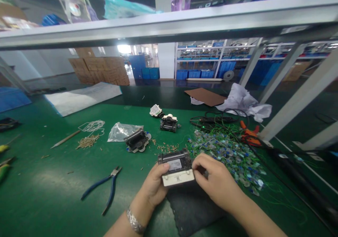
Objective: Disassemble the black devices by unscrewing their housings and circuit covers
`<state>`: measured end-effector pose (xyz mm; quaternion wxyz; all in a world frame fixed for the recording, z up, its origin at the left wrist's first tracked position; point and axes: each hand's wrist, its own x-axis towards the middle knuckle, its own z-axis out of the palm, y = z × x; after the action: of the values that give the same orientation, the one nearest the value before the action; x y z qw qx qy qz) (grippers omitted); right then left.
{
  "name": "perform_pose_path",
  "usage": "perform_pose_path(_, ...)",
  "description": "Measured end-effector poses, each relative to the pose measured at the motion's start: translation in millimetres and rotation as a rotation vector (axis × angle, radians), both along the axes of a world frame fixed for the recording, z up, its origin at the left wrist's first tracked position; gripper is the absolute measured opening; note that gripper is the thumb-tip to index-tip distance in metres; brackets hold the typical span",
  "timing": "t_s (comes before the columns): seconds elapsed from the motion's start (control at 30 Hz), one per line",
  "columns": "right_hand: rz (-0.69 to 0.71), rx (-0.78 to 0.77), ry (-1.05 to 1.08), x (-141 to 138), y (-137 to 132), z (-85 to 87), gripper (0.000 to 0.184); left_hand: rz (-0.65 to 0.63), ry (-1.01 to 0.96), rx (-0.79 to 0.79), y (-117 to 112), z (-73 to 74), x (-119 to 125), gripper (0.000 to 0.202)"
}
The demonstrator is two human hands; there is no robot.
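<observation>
Green worktop (66,173), overhung by a white shelf (132,27) whose goods are cut off above. Black-and-white device (176,172): held over the worktop, grasped by the left hand (155,182), some fingers hidden beneath. Label (175,164): too small to be read. Right hand (212,177): curled at the device's right end; whether anything is pinched cannot be told. Wired parts (227,151): heaped, individually indistinct.

"What do we see lying on our green worktop (66,173)?"
"We see blue-handled pliers (114,174), a black mat (194,210), a clear plastic bag (118,133) and tangled green-wired parts (232,156)."
</observation>
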<state>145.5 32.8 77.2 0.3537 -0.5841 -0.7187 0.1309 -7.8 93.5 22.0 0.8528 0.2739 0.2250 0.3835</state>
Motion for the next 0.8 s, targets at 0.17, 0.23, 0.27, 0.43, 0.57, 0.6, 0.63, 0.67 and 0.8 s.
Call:
perform_pose_path(0.17,-0.232,-0.124,-0.128,21,2,-5.4,0.015,0.299,0.018,-0.171,26,5.6,-22,0.027)
perform_pose_path(0.23,-0.273,-0.137,-0.144,36,4,-5.1,0.014,0.411,-0.020,-0.163,40,10.9,-36,0.027)
perform_pose_path(0.27,-0.284,-0.140,-0.152,42,6,-5.1,0.013,0.428,-0.036,-0.148,45,12.9,-40,0.028)
perform_pose_path(0.43,-0.334,-0.108,-0.254,58,18,-11.0,0.026,0.334,-0.053,-0.145,39,8.5,-32,0.030)
perform_pose_path(0.57,-0.341,-0.150,-0.361,65,11,-11.2,0.035,0.129,-0.007,-0.115,14,-5.7,-17,0.036)
perform_pose_path(0.6,-0.360,-0.164,-0.379,67,5,-9.8,0.031,0.049,0.006,-0.089,9,-8.8,-15,0.037)
perform_pose_path(0.63,-0.393,-0.179,-0.395,69,-2,-8.3,0.027,-0.027,0.018,-0.054,3,-11.2,-13,0.039)
perform_pose_path(0.67,-0.439,-0.196,-0.411,70,-9,-7.3,0.024,-0.095,0.030,-0.008,-1,-13.0,-11,0.041)
perform_pose_path(0.8,-0.657,-0.311,-0.502,81,-43,-13.1,0.022,-0.221,0.146,0.270,-7,-13.9,-4,0.054)
